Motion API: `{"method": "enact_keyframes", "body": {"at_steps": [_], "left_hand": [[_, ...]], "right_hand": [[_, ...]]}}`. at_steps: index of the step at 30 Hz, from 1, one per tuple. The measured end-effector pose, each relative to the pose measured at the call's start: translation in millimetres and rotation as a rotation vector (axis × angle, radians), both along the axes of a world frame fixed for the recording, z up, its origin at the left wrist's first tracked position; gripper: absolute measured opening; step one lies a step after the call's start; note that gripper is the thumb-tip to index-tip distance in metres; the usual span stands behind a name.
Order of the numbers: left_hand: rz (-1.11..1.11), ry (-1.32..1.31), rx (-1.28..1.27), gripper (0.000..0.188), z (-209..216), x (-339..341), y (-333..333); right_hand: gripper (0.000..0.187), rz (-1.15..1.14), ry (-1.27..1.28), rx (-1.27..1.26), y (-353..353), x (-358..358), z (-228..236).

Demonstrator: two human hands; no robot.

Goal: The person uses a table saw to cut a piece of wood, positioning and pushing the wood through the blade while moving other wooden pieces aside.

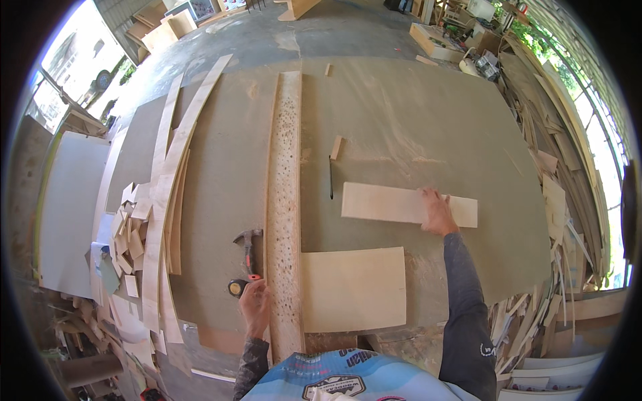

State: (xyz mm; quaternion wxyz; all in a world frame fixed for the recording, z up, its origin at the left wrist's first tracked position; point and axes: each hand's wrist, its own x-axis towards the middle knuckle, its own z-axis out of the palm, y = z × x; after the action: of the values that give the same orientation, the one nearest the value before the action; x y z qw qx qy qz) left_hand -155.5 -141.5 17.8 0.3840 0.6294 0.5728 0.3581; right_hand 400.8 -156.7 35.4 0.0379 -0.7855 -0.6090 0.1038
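Observation:
My right hand [438, 212] grips a pale rectangular plywood piece [384, 202], fingers reaching over its far edge and palm on its face. At the left edge of a long, hole-pocked wooden board [286, 167], my left hand [255, 304] is closed, its fingers curled together; what they hold, if anything, I cannot make out. Beside those fingers sit a black-and-yellow tape measure [237, 287] and a claw hammer [249, 252] with a red-and-black handle. Right of the long board, nearest me, lies a wider plywood panel [354, 289].
A thin dark rod [331, 179] and a small wood block [338, 148] lie on the large worktop [414, 120]. Long plywood strips [175, 157] and a heap of offcuts [130, 234] cover the left side. Scrap lumber [558, 134] is stacked along the right.

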Motion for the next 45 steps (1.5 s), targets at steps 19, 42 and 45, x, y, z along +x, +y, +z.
{"method": "enact_keyframes", "body": {"at_steps": [19, 42, 45], "left_hand": [[-0.846, 0.816, 0.192, 0.106, -16, 114, 16], [-0.887, 0.963, 0.243, 0.012, -50, 155, 132], [-0.812, 0.997, 0.426, 0.016, -54, 168, 131]], "right_hand": [[0.061, 0.392, 0.197, -0.041, 27, -74, -81], [0.047, 0.046, 0.458, 0.391, -161, -297, -56], [0.053, 0.091, 0.456, 0.34, -193, -313, -49]]}}
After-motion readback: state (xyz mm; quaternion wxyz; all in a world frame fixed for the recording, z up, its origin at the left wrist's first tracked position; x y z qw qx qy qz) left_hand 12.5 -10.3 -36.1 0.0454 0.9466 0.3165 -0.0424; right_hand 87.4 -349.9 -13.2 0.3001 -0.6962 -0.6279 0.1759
